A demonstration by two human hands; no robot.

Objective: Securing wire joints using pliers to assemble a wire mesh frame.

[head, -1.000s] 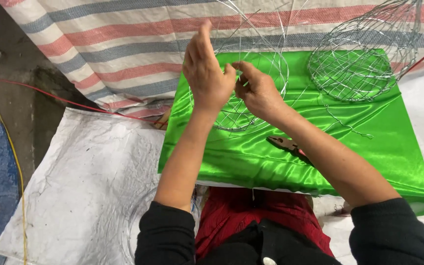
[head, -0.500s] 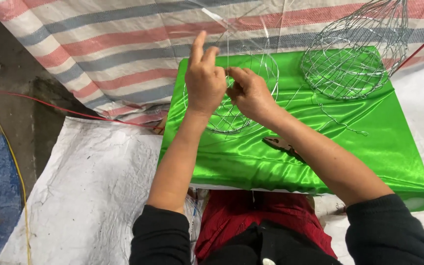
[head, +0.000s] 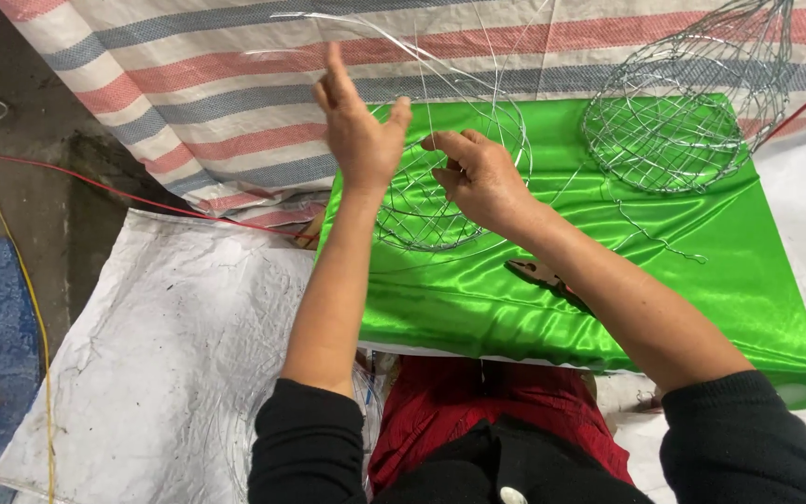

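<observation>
A half-made wire mesh frame (head: pixel 426 210) lies on the bright green satin cloth (head: pixel 478 299), with long loose wires rising from it toward the top. My left hand (head: pixel 358 131) is raised over the frame's left side, pinching a thin wire between thumb and fingers. Just to its right, my right hand (head: pixel 482 177) has its fingers curled around the frame's wires. A finished round wire basket (head: pixel 678 126) stands on the cloth at the upper right, apart from both hands.
Pliers (head: pixel 538 273) lie on the cloth under my right forearm. A striped red, white and blue tarp (head: pixel 188 84) hangs behind. A white woven sack (head: pixel 160 355) covers the floor at left, with red and yellow cords (head: pixel 30 299) beyond it.
Both hands stay on the wire frame. My left hand has lifted and spread its fingers while drawing a wire upward; my right hand holds its place.
</observation>
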